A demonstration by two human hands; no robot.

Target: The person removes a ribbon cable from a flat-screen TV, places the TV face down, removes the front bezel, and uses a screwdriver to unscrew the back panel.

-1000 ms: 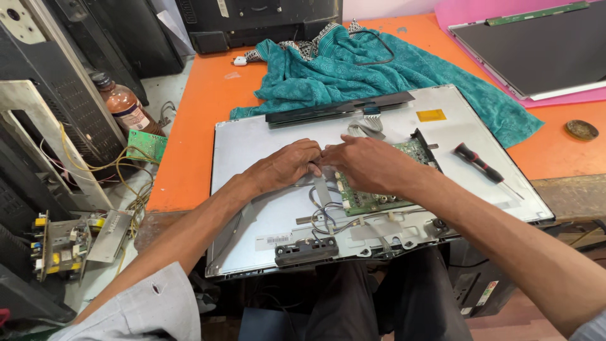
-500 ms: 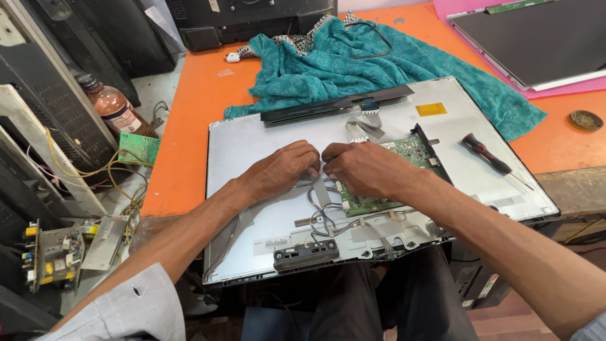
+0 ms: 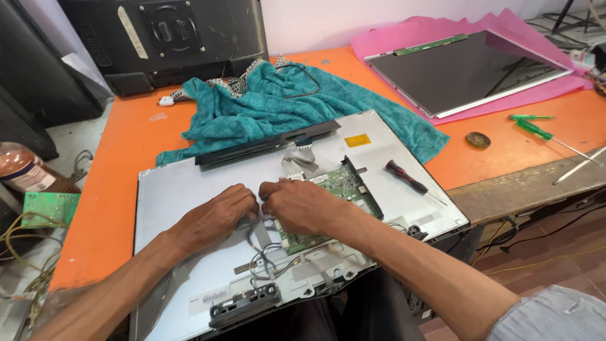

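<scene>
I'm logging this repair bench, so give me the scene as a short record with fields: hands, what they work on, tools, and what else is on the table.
left hand: resting on the metal back panel, fingertips meeting the right hand
right hand: over the green circuit board
tools: black-handled screwdriver on the panel; green screwdriver on the orange table
other: teal cloth; flat screen panel on a pink sheet

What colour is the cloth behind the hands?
Teal cloth, with a patterned edge; seen in the head view.
</scene>
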